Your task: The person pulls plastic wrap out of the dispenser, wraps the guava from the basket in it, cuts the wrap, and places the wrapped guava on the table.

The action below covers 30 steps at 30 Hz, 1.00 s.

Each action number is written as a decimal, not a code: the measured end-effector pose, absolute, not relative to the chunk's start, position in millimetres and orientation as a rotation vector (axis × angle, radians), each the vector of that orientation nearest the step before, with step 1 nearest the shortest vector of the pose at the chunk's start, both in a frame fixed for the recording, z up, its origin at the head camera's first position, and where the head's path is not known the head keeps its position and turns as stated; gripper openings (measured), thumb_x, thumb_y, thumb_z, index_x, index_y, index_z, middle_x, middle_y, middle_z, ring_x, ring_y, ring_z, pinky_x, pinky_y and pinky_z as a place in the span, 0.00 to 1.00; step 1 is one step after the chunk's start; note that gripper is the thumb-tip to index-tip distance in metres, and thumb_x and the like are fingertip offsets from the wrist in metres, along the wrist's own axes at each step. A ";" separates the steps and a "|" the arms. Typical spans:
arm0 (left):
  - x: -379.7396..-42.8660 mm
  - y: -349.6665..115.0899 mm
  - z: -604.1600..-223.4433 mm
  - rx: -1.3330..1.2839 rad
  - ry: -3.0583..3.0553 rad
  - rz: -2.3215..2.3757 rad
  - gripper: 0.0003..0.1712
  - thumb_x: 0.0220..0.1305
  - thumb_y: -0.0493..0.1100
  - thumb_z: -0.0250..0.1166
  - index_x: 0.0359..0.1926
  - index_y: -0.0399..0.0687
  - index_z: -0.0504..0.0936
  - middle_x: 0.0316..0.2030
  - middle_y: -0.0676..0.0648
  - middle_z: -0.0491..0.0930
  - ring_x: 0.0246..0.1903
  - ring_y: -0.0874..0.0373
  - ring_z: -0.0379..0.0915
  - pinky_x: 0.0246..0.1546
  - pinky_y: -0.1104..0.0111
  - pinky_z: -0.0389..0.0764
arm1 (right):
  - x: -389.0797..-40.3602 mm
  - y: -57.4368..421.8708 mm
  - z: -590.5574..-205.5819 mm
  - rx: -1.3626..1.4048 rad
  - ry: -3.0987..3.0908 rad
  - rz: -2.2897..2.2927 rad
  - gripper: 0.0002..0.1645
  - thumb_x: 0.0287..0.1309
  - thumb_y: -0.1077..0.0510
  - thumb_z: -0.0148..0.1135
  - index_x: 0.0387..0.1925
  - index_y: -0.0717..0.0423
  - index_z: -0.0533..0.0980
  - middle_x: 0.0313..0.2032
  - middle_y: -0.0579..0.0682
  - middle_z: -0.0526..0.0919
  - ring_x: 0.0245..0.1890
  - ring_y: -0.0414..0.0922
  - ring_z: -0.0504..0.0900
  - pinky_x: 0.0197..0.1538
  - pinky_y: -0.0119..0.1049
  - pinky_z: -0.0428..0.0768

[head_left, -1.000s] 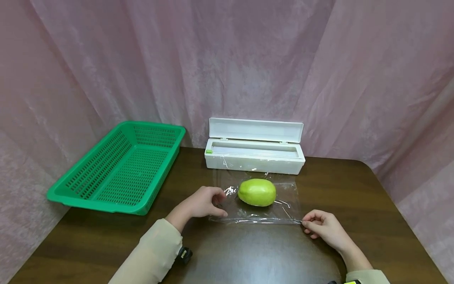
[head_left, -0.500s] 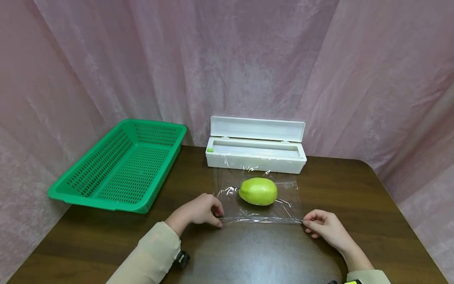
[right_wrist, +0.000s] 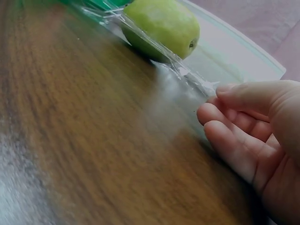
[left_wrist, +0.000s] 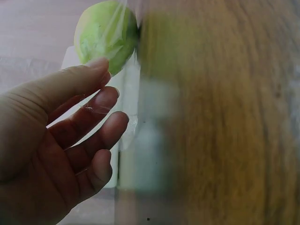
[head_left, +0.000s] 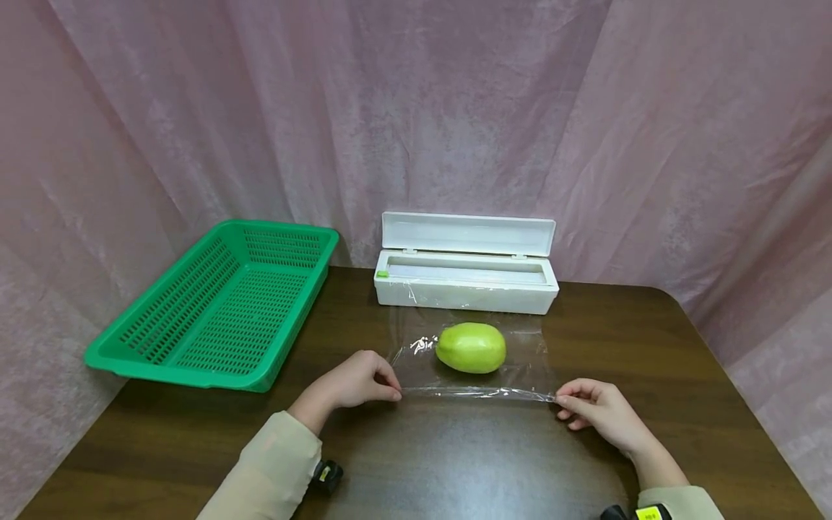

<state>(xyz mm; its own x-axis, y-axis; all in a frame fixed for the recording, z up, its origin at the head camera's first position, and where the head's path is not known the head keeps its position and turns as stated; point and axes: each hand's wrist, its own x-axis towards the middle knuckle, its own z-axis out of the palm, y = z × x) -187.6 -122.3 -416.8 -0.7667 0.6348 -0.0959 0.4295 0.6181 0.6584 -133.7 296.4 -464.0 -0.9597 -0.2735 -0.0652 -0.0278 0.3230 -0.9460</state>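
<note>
A clear sheet of plastic wrap [head_left: 416, 372] stretches from the front of the white wrap dispenser [head_left: 466, 295] toward me. On it lies a yellow-green, oval fruit [head_left: 471, 348], which looks like a papaya or mango. My left hand [head_left: 354, 380] pinches the wrap's near left corner between thumb and index finger, the other fingers loosely curled in the left wrist view. With thumb and fingertips my right hand [head_left: 601, 413] pinches the near right corner. Between the hands the near edge runs taut and slightly bunched, close over the table.
The dispenser's lid [head_left: 468, 233] stands raised against the pink curtain [head_left: 416, 108]. A green slider [head_left: 383, 274] sits at the dispenser's left end. To the left, a green perforated basket [head_left: 260, 383] rests on the dark wooden table [head_left: 481, 462].
My left hand has moved slightly left and its thumb and finger have closed on the wrap's corner. The near edge is straighter and tauter now. The right hand keeps its pinch.
</note>
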 end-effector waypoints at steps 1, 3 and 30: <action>-187.8 -123.2 -417.0 0.850 2.529 0.908 0.05 0.55 0.45 0.70 0.29 0.49 0.88 0.27 0.59 0.83 0.30 0.66 0.73 0.31 0.73 0.76 | -134.1 296.8 -463.5 -0.290 2.363 -1.701 0.18 0.62 0.60 0.59 0.41 0.75 0.73 0.30 0.46 0.83 0.29 0.37 0.83 0.29 0.36 0.83; -188.0 -124.9 -416.9 0.840 2.533 0.924 0.04 0.55 0.45 0.70 0.29 0.50 0.88 0.27 0.58 0.83 0.30 0.66 0.73 0.31 0.73 0.76 | -134.6 297.3 -462.9 -0.311 2.341 -1.723 0.18 0.63 0.60 0.58 0.40 0.76 0.72 0.30 0.47 0.83 0.30 0.37 0.83 0.29 0.37 0.83; -190.2 -128.6 -397.4 0.791 2.616 1.009 0.08 0.58 0.43 0.68 0.38 0.48 0.88 0.32 0.55 0.83 0.32 0.63 0.74 0.32 0.72 0.77 | -130.7 283.1 -436.5 -0.417 2.926 -1.460 0.06 0.64 0.63 0.55 0.37 0.60 0.77 0.35 0.52 0.75 0.24 0.36 0.78 0.24 0.34 0.79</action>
